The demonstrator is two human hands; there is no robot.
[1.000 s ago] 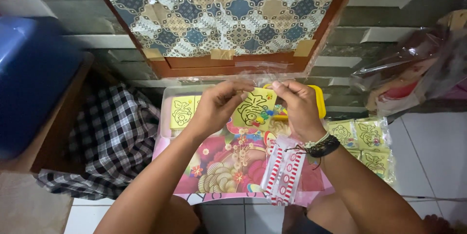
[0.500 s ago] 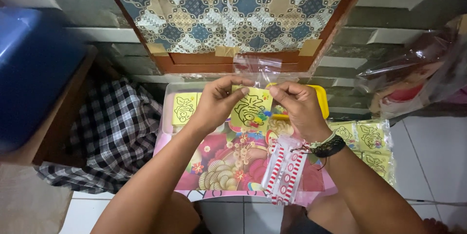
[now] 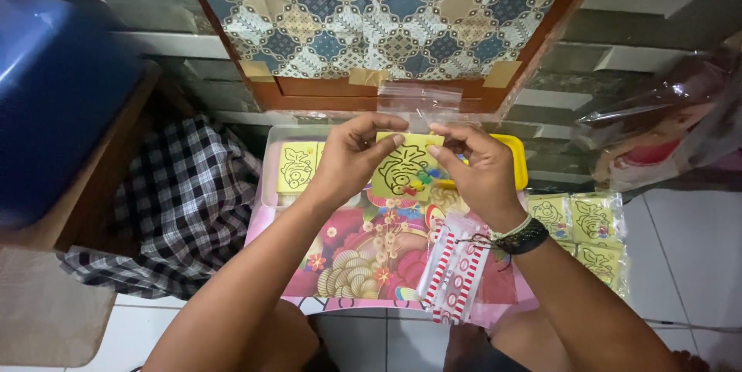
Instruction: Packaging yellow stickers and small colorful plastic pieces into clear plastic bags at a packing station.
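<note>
Both hands pinch a yellow fish-drawing card point(image 3: 403, 167) in clear plastic.

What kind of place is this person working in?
Probably a home floor used for small packing work: white floor tiles, a checked cloth lying beside, and bagged yellow picture cards stacked near the right hand.

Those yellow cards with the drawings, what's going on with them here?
A person holds one yellow card with a fish-like drawing in a clear plastic sleeve, left hand and right hand pinching it at either side. More cards lie in a clear tray, and bagged ones on the right.
</note>
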